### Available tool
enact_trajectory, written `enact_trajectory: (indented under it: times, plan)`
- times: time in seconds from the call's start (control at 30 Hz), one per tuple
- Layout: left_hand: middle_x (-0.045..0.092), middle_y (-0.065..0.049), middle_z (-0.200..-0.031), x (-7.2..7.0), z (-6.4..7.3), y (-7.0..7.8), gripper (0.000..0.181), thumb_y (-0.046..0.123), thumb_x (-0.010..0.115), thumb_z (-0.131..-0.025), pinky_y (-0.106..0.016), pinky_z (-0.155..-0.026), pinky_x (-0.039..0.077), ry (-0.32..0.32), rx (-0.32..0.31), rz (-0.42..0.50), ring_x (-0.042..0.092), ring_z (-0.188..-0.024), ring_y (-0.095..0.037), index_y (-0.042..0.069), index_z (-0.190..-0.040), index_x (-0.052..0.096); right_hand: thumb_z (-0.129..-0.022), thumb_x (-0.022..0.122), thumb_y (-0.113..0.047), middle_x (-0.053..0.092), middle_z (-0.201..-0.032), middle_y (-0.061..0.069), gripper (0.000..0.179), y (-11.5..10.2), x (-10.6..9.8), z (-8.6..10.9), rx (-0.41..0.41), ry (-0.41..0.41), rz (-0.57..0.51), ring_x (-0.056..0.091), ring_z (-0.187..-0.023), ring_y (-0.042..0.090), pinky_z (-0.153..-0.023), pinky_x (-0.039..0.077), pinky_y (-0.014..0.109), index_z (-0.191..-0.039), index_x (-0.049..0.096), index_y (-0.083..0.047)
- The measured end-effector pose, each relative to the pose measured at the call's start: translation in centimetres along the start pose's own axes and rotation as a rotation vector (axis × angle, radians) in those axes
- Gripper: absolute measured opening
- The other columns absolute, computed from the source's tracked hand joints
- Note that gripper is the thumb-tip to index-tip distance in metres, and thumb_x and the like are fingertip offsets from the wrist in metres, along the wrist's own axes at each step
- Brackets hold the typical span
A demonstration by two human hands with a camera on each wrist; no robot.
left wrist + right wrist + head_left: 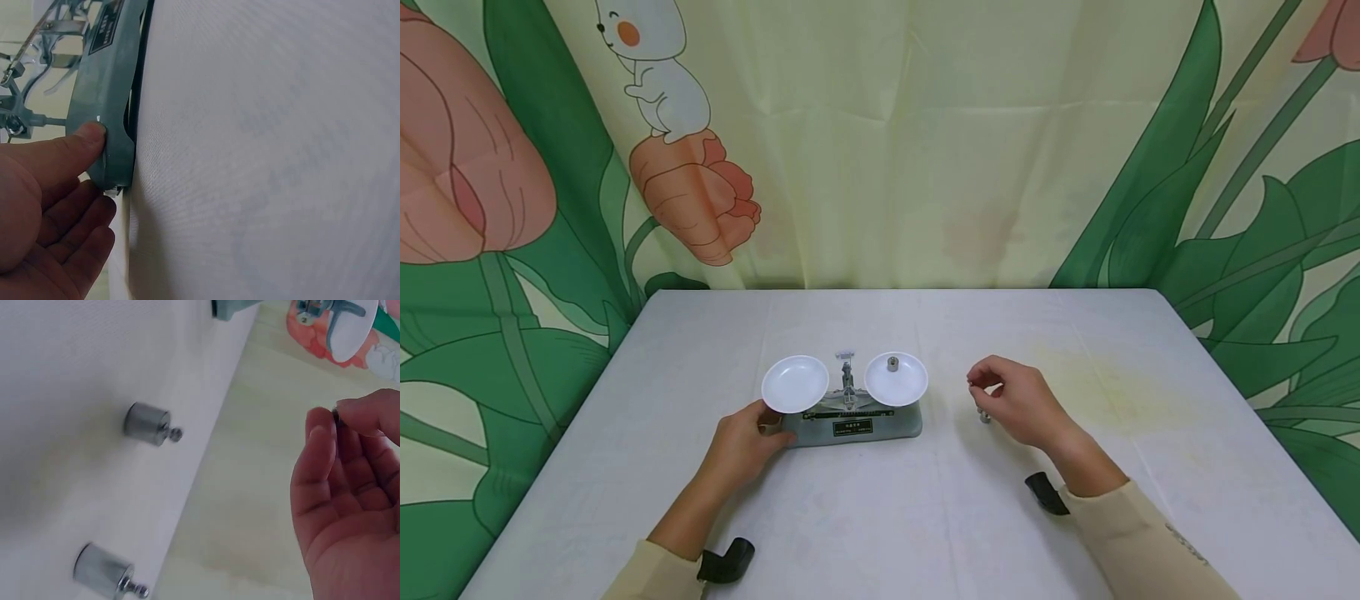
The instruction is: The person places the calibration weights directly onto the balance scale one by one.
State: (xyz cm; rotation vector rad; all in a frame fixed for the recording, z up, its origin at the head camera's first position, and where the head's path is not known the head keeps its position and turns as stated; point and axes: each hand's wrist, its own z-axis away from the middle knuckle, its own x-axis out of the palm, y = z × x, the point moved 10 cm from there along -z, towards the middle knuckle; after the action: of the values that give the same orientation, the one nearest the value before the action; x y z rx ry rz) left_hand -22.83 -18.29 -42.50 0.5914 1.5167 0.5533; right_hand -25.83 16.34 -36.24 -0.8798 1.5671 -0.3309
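Beside the beam balance (848, 398), right hand (1019, 402) pinches a tiny piece (337, 417) — perhaps metal; left hand (742, 443) grips the base (859, 430) — keep it still.

Head view: taken from above the near side of the table (880, 517), facing twelve o'clock and downward; the widest and farthest, reaching the printed backdrop (925, 183). Left wrist view: close range, turned sideways; left hand (50, 212) at eight o'clock, balance (103, 106) at ten. Right wrist view: close, likewise tilted; right hand (356, 500) near three o'clock, weights (147, 424) at ten and seven. Head and left wrist share balance and left hand; head and right wrist, right hand and backdrop.
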Motion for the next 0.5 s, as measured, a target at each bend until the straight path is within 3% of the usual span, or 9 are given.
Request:
enact_trajectory:
  times: [0.27,0.5]
  plan:
    - [0.071,-0.016,-0.110,-0.1,0.0,0.1,0.044,0.009,0.084,-0.079,-0.054,-0.092,0.052,0.000,0.000,-0.003,0.065,-0.107,-0.036,-0.002,-0.118,0.066,-0.091,0.069,-0.006,0.067,-0.092,0.000,0.008,-2.1,0.8,-1.1,-0.018,0.013,-0.030,0.061,-0.087,0.024,-0.074,0.052,0.038,-0.099,0.070,-0.008]
    - [0.071,-0.017,-0.111,0.0,0.0,-0.1,0.044,0.009,0.084,-0.080,-0.054,-0.093,0.051,-0.003,-0.005,-0.003,0.064,-0.108,-0.037,-0.002,-0.119,0.066,-0.091,0.067,-0.004,0.070,-0.093,0.000,0.010,-4.3,1.2,-2.2,-0.127,0.038,-0.058,0.064,-0.094,0.023,-0.078,0.053,0.043,-0.100,0.072,-0.006]
